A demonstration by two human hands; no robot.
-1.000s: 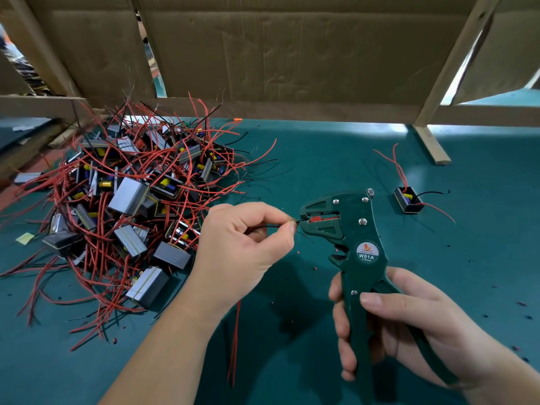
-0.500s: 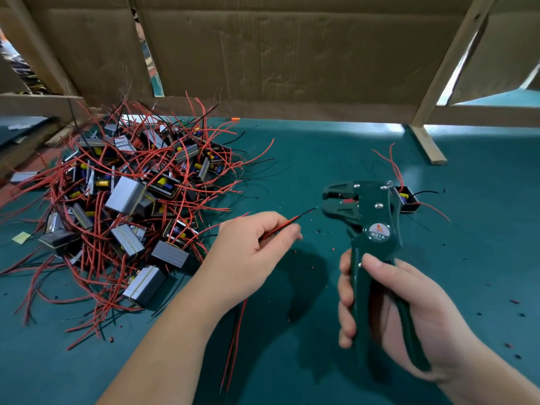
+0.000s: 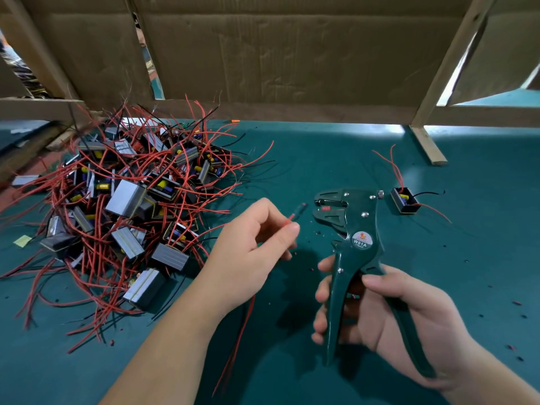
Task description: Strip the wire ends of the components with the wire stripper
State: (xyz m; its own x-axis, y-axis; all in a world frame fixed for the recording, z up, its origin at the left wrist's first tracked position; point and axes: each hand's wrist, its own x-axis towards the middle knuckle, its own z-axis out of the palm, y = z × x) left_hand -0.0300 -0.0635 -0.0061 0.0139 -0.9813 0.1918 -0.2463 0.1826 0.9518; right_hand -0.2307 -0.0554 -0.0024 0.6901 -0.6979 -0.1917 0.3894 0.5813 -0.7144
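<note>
My left hand [image 3: 251, 252] pinches a red wire [image 3: 292, 219] between thumb and forefinger, its blurred tip pointing toward the stripper's jaws a short gap away. More red wires [image 3: 236, 340] hang down below that hand; any component they lead to is hidden. My right hand [image 3: 388, 314] grips the handles of the dark green wire stripper [image 3: 350, 229], held upright with its jaws facing left. A big heap of grey box-like components with red and black wires [image 3: 125, 206] lies on the left.
One single component [image 3: 404, 200] with red and black leads lies right of the stripper head. The green table mat [image 3: 467, 258] carries small red insulation scraps. A cardboard wall with wooden battens [image 3: 292, 54] closes the back.
The wire left the stripper's jaws and the tool swung right, then came back a little. My left hand now holds the wire end up near the jaws again.
</note>
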